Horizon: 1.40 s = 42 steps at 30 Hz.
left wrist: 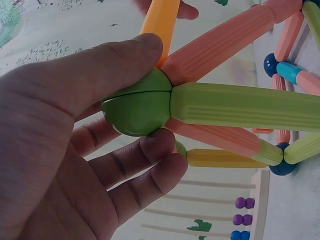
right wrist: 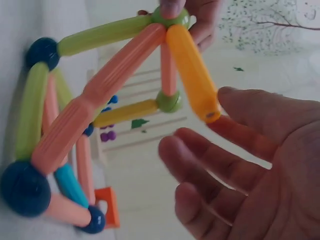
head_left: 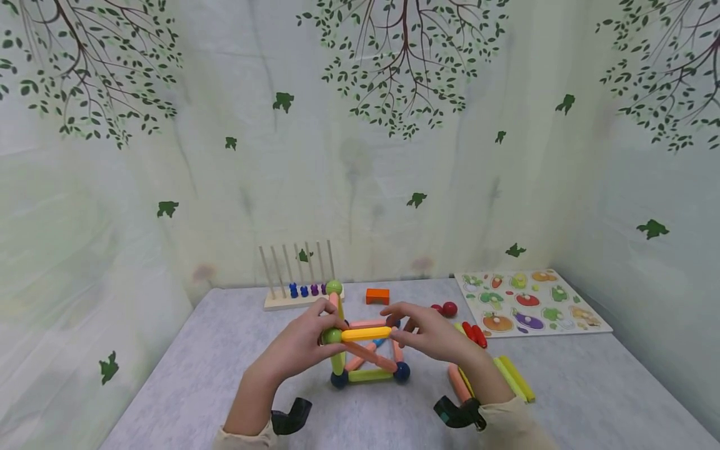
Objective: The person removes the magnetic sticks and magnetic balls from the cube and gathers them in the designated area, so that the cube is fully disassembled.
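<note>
My left hand (head_left: 306, 334) pinches a green ball (left wrist: 137, 107) at a top corner of a frame built from magnetic rods and balls. Joined to that ball are a yellow-orange rod (head_left: 365, 334), a green rod (left wrist: 245, 106) and salmon rods (right wrist: 102, 92). My right hand (head_left: 427, 331) is at the yellow-orange rod's free end, thumb and index finger pinching it; the other fingers are loosely bent beside it. Dark blue balls (head_left: 402, 372) form the lower corners on the table. Another green ball (head_left: 334, 287) tops the far-left corner, with a yellow rod (right wrist: 125, 114) below it.
Behind the frame stands a wooden bead rack (head_left: 304, 300). An orange block (head_left: 377, 296), red balls (head_left: 449, 309) and a vegetable picture board (head_left: 531, 303) lie farther back. Red rods (head_left: 478, 336), yellow-green rods (head_left: 514, 378) and a salmon rod (head_left: 459, 382) lie around the right forearm.
</note>
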### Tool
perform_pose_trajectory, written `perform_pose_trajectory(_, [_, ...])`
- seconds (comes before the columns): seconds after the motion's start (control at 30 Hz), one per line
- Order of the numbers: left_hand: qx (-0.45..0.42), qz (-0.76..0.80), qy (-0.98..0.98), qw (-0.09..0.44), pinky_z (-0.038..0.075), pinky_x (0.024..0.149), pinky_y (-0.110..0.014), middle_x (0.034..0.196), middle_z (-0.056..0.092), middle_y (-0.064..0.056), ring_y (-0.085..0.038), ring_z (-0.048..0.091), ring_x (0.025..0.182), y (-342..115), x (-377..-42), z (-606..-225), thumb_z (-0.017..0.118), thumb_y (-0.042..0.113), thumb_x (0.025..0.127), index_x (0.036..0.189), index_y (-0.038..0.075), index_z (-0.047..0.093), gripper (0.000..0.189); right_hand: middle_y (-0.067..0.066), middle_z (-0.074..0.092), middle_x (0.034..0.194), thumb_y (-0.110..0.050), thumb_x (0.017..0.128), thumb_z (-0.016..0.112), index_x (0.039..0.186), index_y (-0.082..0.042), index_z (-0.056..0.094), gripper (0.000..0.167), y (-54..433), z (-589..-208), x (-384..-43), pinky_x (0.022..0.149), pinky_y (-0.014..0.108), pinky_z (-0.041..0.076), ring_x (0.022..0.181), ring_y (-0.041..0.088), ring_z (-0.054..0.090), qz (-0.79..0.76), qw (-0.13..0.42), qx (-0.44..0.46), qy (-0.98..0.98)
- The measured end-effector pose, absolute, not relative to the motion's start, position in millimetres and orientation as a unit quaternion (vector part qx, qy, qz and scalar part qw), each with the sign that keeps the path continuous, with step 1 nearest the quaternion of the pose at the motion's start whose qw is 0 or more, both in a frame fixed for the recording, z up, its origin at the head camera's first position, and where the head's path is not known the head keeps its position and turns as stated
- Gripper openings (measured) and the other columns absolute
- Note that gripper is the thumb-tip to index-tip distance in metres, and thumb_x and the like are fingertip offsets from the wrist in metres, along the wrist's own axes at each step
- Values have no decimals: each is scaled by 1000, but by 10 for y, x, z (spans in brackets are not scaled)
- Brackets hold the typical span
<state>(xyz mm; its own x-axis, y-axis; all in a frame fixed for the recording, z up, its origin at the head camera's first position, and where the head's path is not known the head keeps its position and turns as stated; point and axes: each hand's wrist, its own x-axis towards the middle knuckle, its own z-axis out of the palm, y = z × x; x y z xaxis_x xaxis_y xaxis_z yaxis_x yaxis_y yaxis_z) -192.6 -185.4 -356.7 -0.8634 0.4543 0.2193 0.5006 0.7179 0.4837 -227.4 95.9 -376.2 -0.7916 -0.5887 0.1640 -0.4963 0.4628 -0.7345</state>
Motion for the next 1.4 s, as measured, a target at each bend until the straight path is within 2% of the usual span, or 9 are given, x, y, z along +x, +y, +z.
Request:
perform_pose_trajectory(0.2, [-256, -277, -926, 30, 49, 66, -21, 109, 47, 5, -10, 52, 75, -1857, -1918, -3571, 78, 26, 88, 104, 22, 72, 17, -6, 70, 113, -26, 98, 65, 121, -23, 67, 23, 820, -3747, -2229, 73, 24, 53, 83, 11, 61, -394, 73, -331, 854])
perform_pose_trajectory(0.43, [-259, -269, -927, 43, 48, 67, -21, 103, 46, 7, -8, 51, 76, -1845, -1933, -3566, 77, 26, 89, 102, 21, 73, 15, -10, 70, 105, -22, 96, 68, 115, -26, 67, 19, 797, -3661, -2143, 69, 25, 54, 76, 10, 60, -403, 18, -343, 848])
perform_pose_trajectory(0.57, [-268, -265, -925, 47, 48, 67, -21, 101, 46, 7, -7, 51, 78, -1836, -1944, -3569, 76, 25, 89, 103, 19, 73, 15, -9, 71, 106, -26, 98, 65, 115, -25, 67, 17, 790, -3637, -2114, 72, 24, 54, 79, 9, 60, -414, -4, -351, 840])
perform_pose_trajectory(0.73, [-267, -256, -928, 46, 49, 67, -21, 103, 47, 7, -8, 51, 79, -1828, -1941, -3566, 76, 22, 89, 104, 18, 74, 16, -3, 72, 104, -25, 99, 63, 117, -21, 67, 18, 787, -3649, -2135, 70, 24, 54, 74, 11, 62, -433, 5, -343, 834])
perform_pose_trajectory(0.93, [-270, -228, -934, 58, 49, 67, -20, 104, 48, 7, -8, 52, 79, -1785, -1911, -3564, 75, 20, 90, 104, 18, 74, 14, 1, 68, 92, -22, 102, 58, 117, -18, 66, 18, 866, -3752, -2233, 63, 28, 55, 67, 24, 63, -477, 24, -327, 816])
perform_pose_trajectory(1.13, [-270, -187, -940, 90, 48, 65, -19, 105, 50, 8, -6, 51, 77, -1745, -1912, -3577, 75, 19, 90, 99, 22, 74, 9, 7, 67, 92, -22, 103, 57, 119, -11, 65, 21, 999, -3807, -2325, 59, 31, 54, 64, 17, 59, -520, 24, -292, 802])
perform_pose_trajectory(1.4, [-298, -156, -932, 132, 49, 69, -21, 100, 55, 13, -3, 52, 78, -1714, -1933, -3621, 74, 19, 88, 94, 25, 74, 9, 10, 68, 97, -24, 103, 57, 120, -10, 64, 23, 1156, -3786, -2384, 59, 30, 52, 63, 19, 59, -511, 25, -269, 816])
